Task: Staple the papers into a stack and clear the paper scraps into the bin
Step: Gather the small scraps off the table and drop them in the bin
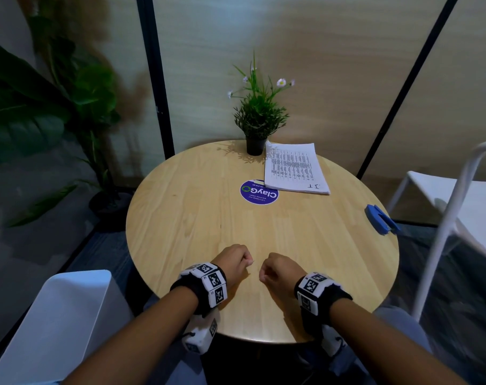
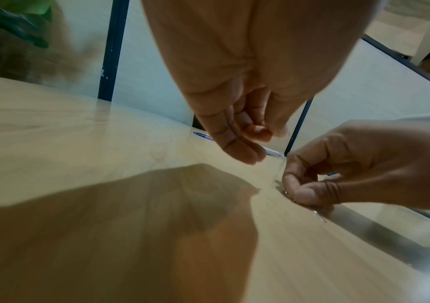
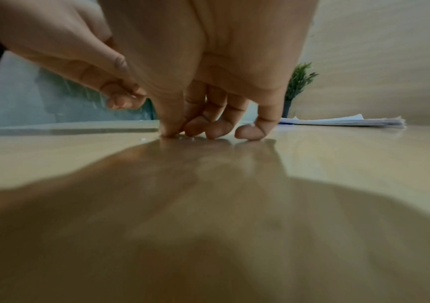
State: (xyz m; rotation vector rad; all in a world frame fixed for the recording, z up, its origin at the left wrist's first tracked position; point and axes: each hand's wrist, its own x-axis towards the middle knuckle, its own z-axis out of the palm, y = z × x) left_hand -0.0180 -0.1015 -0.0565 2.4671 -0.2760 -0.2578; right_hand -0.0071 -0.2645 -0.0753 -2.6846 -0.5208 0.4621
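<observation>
While tiny white paper scraps [image 3: 143, 139] lie just beside its fingertips, the right hand [image 1: 278, 269] at lower centre pinches thumb and fingers together on the table [image 1: 202, 223]; the left hand [image 1: 233, 261] alongside hovers, fingers curled, seemingly empty.

My feeds are dim and soft, with light from above throwing broad shadows of each hand onto the glossy table [image 1: 197, 226], wide-angle bending at the edges, and the wrist views blurred in the near foreground.
</observation>
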